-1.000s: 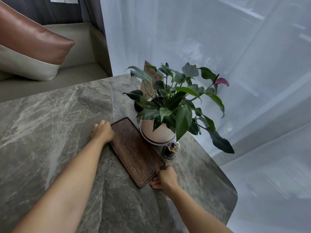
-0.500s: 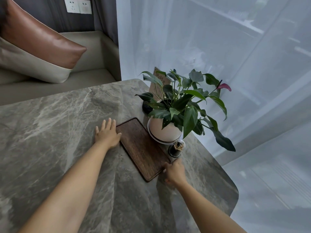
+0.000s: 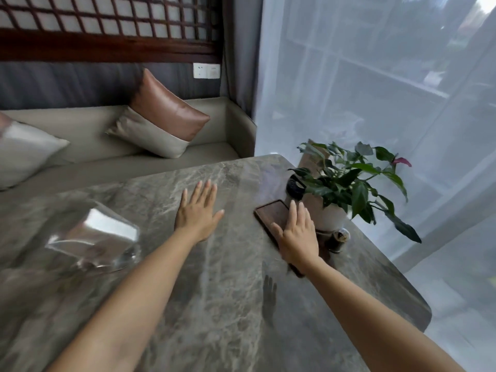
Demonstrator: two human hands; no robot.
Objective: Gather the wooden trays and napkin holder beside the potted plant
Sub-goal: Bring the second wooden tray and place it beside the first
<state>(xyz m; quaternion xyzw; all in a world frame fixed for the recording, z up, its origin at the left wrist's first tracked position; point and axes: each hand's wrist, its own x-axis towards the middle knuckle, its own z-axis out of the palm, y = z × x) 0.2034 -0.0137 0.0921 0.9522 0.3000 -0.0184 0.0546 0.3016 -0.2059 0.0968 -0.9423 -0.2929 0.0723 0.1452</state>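
A dark wooden tray (image 3: 271, 214) lies flat on the grey marble table (image 3: 220, 304), right beside the potted plant (image 3: 346, 183) in its white pot. My right hand (image 3: 296, 234) hovers open, fingers spread, over the tray's near half and hides it. My left hand (image 3: 198, 210) is open and flat above the bare table, well left of the tray. Whether either hand touches the surface I cannot tell. No napkin holder can be made out.
A small dark jar (image 3: 339, 238) stands by the pot's near side, a black round object (image 3: 295, 187) and a paper card (image 3: 312, 157) behind the plant. A blurred shiny clear object (image 3: 99, 237) lies on the table's left. Sofa with cushions (image 3: 166, 116) lies beyond; curtain (image 3: 375, 76) on the right.
Both hands left the tray's ends and opened. The left moved away to the left over the table, the right came over the tray. The view lifted toward the sofa.
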